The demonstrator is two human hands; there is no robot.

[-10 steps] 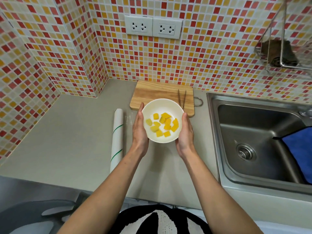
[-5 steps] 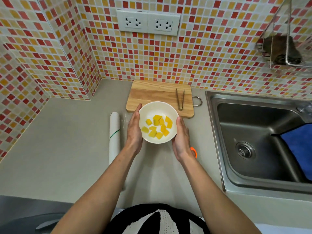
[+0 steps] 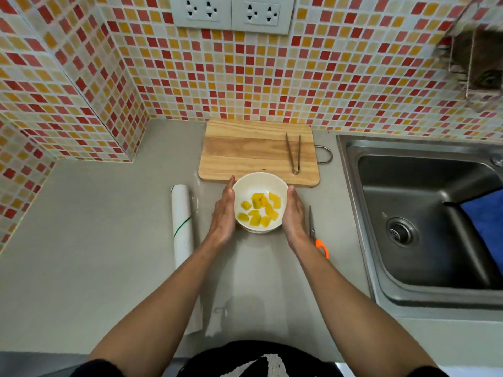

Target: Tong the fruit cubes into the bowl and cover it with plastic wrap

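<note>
Grey stone-look countertop (image 3: pixel 95 268) carries the round white bowl (image 3: pixel 260 186) of yellow fruit cubes (image 3: pixel 260 209), cupped between the left hand (image 3: pixel 223 214) and right hand (image 3: pixel 294 213), both flat-palmed against its sides, fingers extended rather than curled. Just left lies the white plastic wrap roll (image 3: pixel 181 221) with a loose clear sheet trailing toward the near edge, orange-handled scissors (image 3: pixel 317 235) just right; beyond sit the bare wooden cutting board (image 3: pixel 245 151) and thin metal tongs (image 3: pixel 294 153). Wrapping looks next, and the risk is film clinging to itself or the bowl sliding when pulled.
</note>
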